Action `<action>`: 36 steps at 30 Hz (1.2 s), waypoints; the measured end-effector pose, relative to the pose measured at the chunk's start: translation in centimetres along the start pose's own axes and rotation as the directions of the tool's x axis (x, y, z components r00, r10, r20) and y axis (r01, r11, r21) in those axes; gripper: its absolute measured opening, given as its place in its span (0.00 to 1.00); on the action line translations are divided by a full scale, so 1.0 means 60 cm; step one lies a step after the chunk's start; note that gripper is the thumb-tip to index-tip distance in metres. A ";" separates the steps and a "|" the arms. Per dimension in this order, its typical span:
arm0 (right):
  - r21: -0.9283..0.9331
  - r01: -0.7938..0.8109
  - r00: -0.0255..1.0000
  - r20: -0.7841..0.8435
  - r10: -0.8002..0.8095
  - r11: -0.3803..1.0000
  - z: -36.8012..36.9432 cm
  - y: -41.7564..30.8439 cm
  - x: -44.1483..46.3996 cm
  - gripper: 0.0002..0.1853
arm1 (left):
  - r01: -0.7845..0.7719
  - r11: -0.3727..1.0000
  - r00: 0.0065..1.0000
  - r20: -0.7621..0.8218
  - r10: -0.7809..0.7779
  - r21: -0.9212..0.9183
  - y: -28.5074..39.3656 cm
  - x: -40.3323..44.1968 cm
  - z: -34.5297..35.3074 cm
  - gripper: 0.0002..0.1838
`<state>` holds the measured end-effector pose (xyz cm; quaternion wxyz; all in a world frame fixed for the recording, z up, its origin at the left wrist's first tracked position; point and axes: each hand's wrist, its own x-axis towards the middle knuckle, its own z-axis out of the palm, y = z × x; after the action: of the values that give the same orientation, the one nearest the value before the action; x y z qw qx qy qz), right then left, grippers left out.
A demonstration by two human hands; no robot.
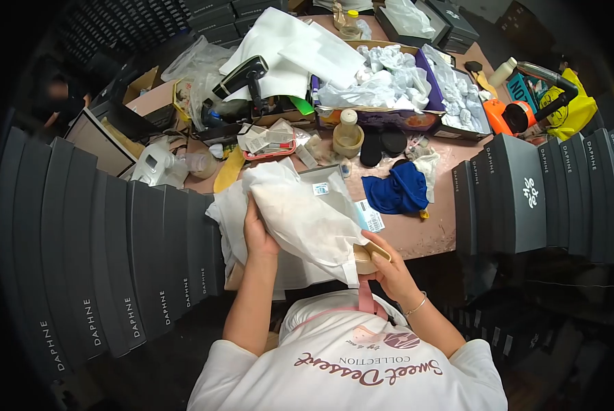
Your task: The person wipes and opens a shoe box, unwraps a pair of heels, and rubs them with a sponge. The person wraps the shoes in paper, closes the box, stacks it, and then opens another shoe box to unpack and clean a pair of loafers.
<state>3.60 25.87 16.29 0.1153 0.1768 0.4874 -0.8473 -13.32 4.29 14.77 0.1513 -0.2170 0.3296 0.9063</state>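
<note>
At the frame's centre, the left hand (259, 234) held the white wrapping (300, 218), fingers mostly hidden beneath; the right hand (391, 271) gripped the beige shoe (364, 259) at the wrapping's lower-right end. Gentle, even support seemed safest for the thin wrapping.

Between the left hand (260, 231) and the right hand (391, 272) I see a thin, matt white wrapper (300, 214), creased like tissue or soft cloth, and by the right thumb a smooth tan shoe-like piece (364, 262). Beyond the hands I make out rumpled blue cloth (396, 189) and a black plastic hairdryer (242, 75); to their left, matt dark cardboard boxes (146, 240).
</note>
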 end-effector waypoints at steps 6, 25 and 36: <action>0.178 0.040 0.979 -0.204 -0.003 0.983 -0.032 -0.057 -0.024 0.26 | -0.451 0.893 0.890 0.079 0.449 0.005 0.070 0.018 0.073 0.23; -0.214 0.100 0.933 -0.320 -0.166 0.972 -0.085 -0.124 -0.040 0.23 | -0.130 0.933 0.874 0.483 -0.052 0.335 -0.035 0.028 0.029 0.26; -0.125 0.052 0.982 -0.172 -0.073 0.991 -0.060 -0.099 -0.011 0.14 | 0.205 0.926 0.950 0.165 -0.266 0.317 -0.109 -0.047 -0.013 0.23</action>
<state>2.69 31.96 19.55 0.0554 0.2284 0.5511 -0.8006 -7.98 8.22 12.15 0.3234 -0.1355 0.4156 0.8392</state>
